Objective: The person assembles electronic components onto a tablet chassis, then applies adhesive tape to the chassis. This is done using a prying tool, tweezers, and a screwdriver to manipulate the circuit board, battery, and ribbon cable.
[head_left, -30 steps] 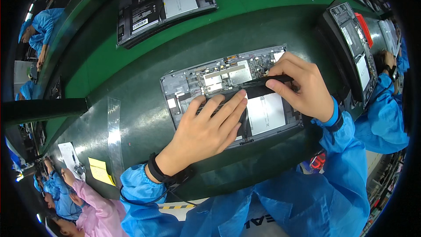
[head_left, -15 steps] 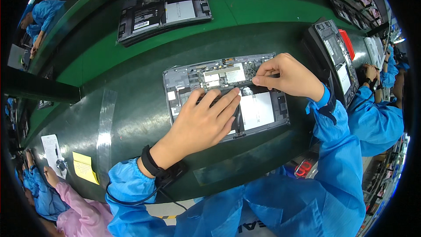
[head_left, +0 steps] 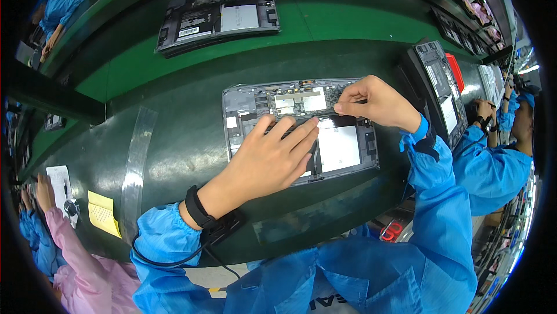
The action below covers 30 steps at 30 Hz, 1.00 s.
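Observation:
An opened laptop base [head_left: 239, 102] lies on the dark green bench, its inside facing up. Along its far part runs a circuit board [head_left: 297, 112] with silvery shields, and a white-labelled battery [head_left: 340, 148] sits nearer to me. My left hand [head_left: 264, 154] rests across the base with fingers spread, covering part of its left and middle. At the board's right part, my right hand [head_left: 377, 104] pinches with thumb and forefinger; whatever is between the tips is too small to make out. A black strap [head_left: 199, 208] circles my left wrist.
Stacks of similar opened bases stand at the back [head_left: 216, 19] and on the right [head_left: 436, 76], beside a red bin [head_left: 455, 72]. Clear tape [head_left: 137, 157], a yellow notepad [head_left: 104, 214] and white paper [head_left: 58, 181] lie left. Red-handled scissors [head_left: 391, 231] show below the bench edge. Co-workers sit both sides.
Both my hands keep their places on the laptop base, while the whole view shifts slightly. The pink-sleeved co-worker's hand at the left has moved farther up, beside the white paper.

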Available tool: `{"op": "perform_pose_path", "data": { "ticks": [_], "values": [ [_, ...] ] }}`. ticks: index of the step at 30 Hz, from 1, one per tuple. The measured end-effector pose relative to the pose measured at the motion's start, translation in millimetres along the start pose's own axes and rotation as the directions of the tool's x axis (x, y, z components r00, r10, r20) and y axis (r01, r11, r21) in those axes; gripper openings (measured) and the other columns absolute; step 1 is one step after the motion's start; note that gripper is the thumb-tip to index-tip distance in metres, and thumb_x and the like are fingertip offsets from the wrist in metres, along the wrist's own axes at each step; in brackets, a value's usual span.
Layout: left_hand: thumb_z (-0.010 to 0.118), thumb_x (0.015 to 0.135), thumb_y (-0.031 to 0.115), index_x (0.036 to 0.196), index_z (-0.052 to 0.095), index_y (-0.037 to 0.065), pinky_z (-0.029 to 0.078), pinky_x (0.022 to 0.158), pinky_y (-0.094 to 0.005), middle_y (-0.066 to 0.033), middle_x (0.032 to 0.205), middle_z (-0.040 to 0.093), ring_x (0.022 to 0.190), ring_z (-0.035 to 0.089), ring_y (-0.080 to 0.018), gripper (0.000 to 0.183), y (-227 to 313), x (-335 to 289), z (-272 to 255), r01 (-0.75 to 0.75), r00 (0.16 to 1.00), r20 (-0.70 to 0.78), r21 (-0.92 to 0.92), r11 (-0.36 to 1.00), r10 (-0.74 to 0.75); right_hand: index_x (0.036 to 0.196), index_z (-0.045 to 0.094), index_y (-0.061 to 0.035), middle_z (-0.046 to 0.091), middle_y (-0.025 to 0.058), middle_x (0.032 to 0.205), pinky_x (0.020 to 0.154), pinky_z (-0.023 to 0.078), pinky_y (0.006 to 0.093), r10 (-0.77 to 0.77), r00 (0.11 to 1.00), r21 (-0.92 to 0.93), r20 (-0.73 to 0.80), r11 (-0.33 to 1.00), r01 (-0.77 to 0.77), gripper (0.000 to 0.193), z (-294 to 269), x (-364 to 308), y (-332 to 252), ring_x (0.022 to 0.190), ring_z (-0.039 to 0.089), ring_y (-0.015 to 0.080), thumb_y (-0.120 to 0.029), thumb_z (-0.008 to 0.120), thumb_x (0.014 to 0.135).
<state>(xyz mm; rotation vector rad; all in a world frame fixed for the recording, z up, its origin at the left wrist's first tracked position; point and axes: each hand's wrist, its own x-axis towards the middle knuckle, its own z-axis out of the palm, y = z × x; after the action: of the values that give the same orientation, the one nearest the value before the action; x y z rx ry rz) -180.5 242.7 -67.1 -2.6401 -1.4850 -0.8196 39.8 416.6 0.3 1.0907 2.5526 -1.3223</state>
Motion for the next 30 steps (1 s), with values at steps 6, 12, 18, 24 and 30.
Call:
{"op": "perform_pose_path", "data": {
  "ticks": [6,12,18,24,30],
  "values": [
    [0.071,0.09,0.021,0.132,0.067,0.004,0.046,0.095,-0.0404,-0.0045,0.142,0.063,0.112,0.058,-0.0257,0.045,0.3,3.9,-3.7,-0.008,1.0,0.022,-0.004,1.0,0.008,0.093,0.078,0.0036,0.073,0.0146,0.074,0.067,0.051,0.0343,-0.052,0.998,0.0,-0.047,0.999,0.052,0.03,2.4,2.6,13.1,0.065,0.063,0.0182,-0.027,0.077,0.095],
    [0.07,0.09,0.021,0.132,0.067,0.004,0.046,0.095,-0.0409,-0.0048,0.141,0.063,0.111,0.058,-0.0256,0.046,-0.4,2.3,-5.0,0.01,1.0,0.017,-0.004,1.0,-0.01,0.103,0.069,0.0028,0.07,0.0199,0.08,0.068,0.053,0.0375,-0.118,0.946,-0.056,-0.302,0.993,0.106,0.032,7.9,-1.4,-15.5,0.072,0.07,0.0311,-0.029,0.071,0.098],
    [0.07,0.091,0.022,0.133,0.067,0.005,0.045,0.096,-0.0418,-0.0054,0.138,0.063,0.112,0.056,-0.0252,0.045,-0.6,3.0,-1.4,-0.004,1.0,0.025,-0.004,1.0,0.004,0.132,0.052,-0.0013,0.073,0.0172,0.096,0.087,0.051,0.0438,-0.254,0.904,-0.32,-0.344,0.937,0.141,0.064,45.0,14.8,-6.4,0.088,0.07,0.0342,-0.025,0.081,0.079],
    [0.07,0.091,0.023,0.131,0.067,0.004,0.045,0.097,-0.0417,-0.0053,0.137,0.064,0.113,0.056,-0.0249,0.044,-1.9,-2.0,2.4,-0.014,1.0,-0.015,0.017,1.0,0.015,0.128,0.059,-0.0088,0.073,0.0117,0.092,0.081,0.054,0.0394,-0.186,0.908,-0.189,-0.376,0.974,0.122,0.055,42.6,21.1,-4.4,0.083,0.065,0.0303,-0.018,0.081,0.079],
    [0.07,0.091,0.023,0.13,0.068,0.003,0.045,0.098,-0.0412,-0.0059,0.135,0.065,0.113,0.056,-0.0249,0.043,-2.4,-3.1,6.7,-0.013,0.998,-0.057,0.008,1.0,0.014,0.121,0.062,-0.0071,0.074,0.0104,0.092,0.079,0.058,0.0374,-0.211,0.895,-0.135,-0.393,0.976,0.171,0.047,52.4,14.3,2.0,0.084,0.064,0.0268,-0.017,0.083,0.08]
  ]
}}
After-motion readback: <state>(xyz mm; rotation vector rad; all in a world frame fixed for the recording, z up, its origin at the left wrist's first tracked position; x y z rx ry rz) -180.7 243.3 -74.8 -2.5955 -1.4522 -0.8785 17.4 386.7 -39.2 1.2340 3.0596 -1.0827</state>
